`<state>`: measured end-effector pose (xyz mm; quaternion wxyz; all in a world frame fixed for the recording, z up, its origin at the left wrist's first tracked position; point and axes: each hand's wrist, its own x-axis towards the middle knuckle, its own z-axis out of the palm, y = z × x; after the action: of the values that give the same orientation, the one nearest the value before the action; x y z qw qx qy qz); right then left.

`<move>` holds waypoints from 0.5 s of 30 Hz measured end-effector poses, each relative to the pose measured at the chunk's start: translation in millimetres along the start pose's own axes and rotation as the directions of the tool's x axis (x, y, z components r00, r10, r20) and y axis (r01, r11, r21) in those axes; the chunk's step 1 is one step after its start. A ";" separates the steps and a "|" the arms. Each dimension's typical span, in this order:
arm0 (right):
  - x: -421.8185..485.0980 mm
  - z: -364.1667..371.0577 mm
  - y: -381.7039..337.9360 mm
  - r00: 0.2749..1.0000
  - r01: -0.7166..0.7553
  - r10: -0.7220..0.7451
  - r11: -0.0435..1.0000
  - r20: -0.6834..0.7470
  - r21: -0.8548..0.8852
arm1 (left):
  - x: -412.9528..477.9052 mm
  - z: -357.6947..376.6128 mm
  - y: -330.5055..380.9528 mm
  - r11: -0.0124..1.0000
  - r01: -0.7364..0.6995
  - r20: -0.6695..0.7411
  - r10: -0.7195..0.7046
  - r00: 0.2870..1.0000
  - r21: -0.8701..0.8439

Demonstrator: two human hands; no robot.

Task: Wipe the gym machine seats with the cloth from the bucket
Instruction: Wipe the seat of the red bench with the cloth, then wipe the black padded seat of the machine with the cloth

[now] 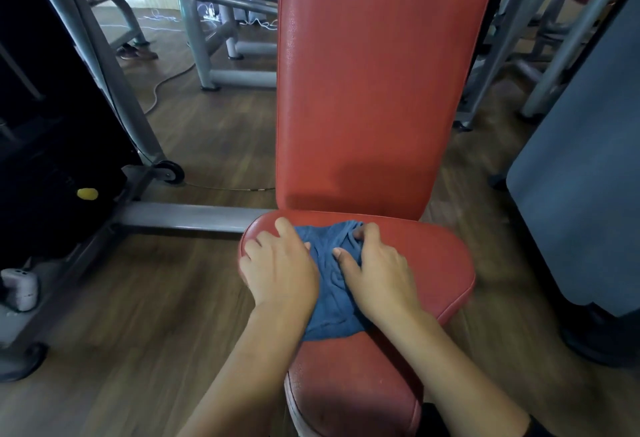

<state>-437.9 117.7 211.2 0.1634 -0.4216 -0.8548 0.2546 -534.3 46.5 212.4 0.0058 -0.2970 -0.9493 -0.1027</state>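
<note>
On the red seat (433,263), across its rear half: a blue cloth (332,298), bunched and creased, spread from near the seat's back edge toward its middle. Pressed onto the cloth's left side, the left hand (280,270), fingers straight and spread, fingertips reaching past the fabric onto bare padding at the seat's rear left corner. Clamped on the cloth's right side, the right hand (377,274), fingers curled into a gathered fold near the seat's back edge, thumb laid across the fabric. Both hands close together over the seat, separated only by a strip of cloth. Rising from the seat's back edge, a red backrest (381,73), upright. Left of the seat, a grey frame bar (187,217) running low over the wooden floor (156,298), with a yellow knob (87,193) farther left on a black machine (52,125). Right of the seat, a grey panel (581,211).
</note>
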 end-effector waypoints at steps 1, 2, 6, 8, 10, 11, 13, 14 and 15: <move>2.3 -1.6 -2.6 1.000 -0.013 0.013 0.999 0.003 0.032 | 1.2 -2.0 0.8 0.998 -0.007 -0.005 0.007 1.000 -0.058; 0.0 -2.0 -4.6 1.000 -0.018 0.017 0.998 0.003 0.060 | -2.0 -3.0 1.0 0.988 -0.016 -0.003 0.016 1.000 -0.152; 2.3 -13.8 -12.3 1.000 -0.022 0.025 0.983 -0.017 0.181 | -10.1 -25.9 9.2 0.909 0.032 -0.008 -0.039 0.999 -0.416; -0.3 -25.5 -17.8 0.999 -0.027 0.034 0.973 -0.027 0.227 | -13.6 -38.2 11.2 0.893 0.055 -0.033 -0.078 0.996 -0.446; -1.9 -40.8 -27.6 0.999 -0.029 0.039 0.967 -0.032 0.254 | -14.2 -54.3 11.8 0.869 0.096 -0.008 -0.114 0.993 -0.485; -5.4 -50.3 -34.6 0.998 -0.031 0.042 0.964 -0.037 0.263 | -17.2 -66.0 11.2 0.863 0.109 0.004 -0.123 0.992 -0.494; -12.6 -68.3 -49.2 0.998 -0.019 0.035 0.960 -0.053 0.278 | -23.2 -91.8 10.9 0.852 0.129 0.006 -0.147 0.989 -0.507; -15.2 -79.8 -59.4 0.998 -0.018 0.032 0.958 -0.045 0.285 | -25.9 -110.5 11.2 0.838 0.153 0.012 -0.172 0.985 -0.523; -19.3 -93.2 -71.3 0.999 -0.018 0.027 0.959 -0.027 0.282 | -30.1 -131.3 10.0 0.825 0.175 0.011 -0.200 0.980 -0.538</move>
<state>-426.0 93.2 326.9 0.2319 -0.4076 -0.8024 0.3691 -510.4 11.5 340.7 -0.0658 -0.1896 -0.9069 -0.3705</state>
